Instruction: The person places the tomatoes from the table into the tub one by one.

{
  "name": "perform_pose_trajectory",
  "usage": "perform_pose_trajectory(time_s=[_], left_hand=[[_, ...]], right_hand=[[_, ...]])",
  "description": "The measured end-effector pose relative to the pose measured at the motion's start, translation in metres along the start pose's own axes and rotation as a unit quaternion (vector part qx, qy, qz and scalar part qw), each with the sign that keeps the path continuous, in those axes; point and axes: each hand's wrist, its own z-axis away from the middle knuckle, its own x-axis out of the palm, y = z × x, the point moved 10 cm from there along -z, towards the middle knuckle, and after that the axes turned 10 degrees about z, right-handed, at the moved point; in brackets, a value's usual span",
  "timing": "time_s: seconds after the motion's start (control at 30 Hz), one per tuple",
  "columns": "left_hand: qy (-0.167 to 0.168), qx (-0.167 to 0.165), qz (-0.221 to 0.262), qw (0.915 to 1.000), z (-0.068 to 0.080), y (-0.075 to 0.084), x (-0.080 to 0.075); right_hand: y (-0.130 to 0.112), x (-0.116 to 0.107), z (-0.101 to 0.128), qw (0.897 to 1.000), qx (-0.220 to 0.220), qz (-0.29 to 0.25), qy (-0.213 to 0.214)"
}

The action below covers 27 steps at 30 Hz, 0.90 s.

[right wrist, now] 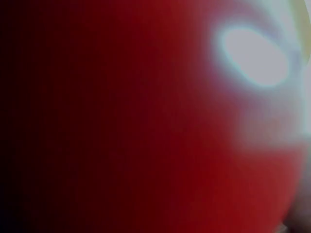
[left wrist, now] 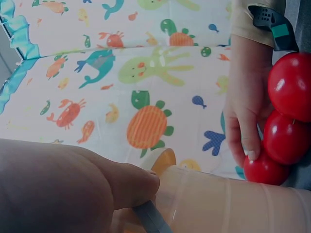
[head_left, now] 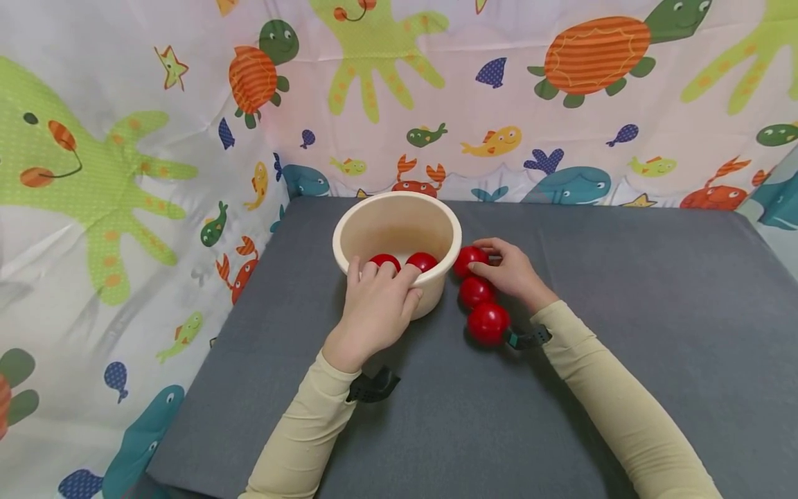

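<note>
A cream plastic bucket stands on the grey table, with two glossy round red fruits visible inside it. My left hand grips its near rim, fingers over the edge and thumb outside. Right of the bucket, three more such fruits lie in a row. My right hand pinches the farthest red fruit between thumb and fingers, close beside the bucket wall. The middle fruit and the nearest fruit sit under my right wrist. A blurred red surface fills most of the right wrist view.
The grey tabletop extends to both sides of the bucket. A curtain printed with sea animals hangs behind and along the left. Dark camera straps sit at both wrists, the right one right by the nearest fruit.
</note>
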Motion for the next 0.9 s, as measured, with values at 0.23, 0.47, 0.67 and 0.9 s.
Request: perform_pose_trajectory(time_s=[0.23, 0.47, 0.67, 0.9], left_hand=[[-0.006, -0.002, 0.001, 1.0000, -0.001, 0.000, 0.001], [-0.009, -0.003, 0.006, 0.9999, -0.002, -0.001, 0.001], [-0.012, -0.005, 0.005, 0.9999, -0.002, -0.002, 0.002], [0.000, 0.002, -0.007, 1.0000, -0.001, 0.000, -0.001]], right_hand=[[0.002, -0.003, 0.003, 1.000, 0.005, -0.022, 0.013], [0.002, -0.002, 0.004, 1.000, -0.014, -0.017, 0.019], [0.002, -0.006, 0.005, 0.999, -0.026, -0.019, 0.034], [-0.005, -0.019, 0.008, 0.998, -0.031, -0.025, 0.047]])
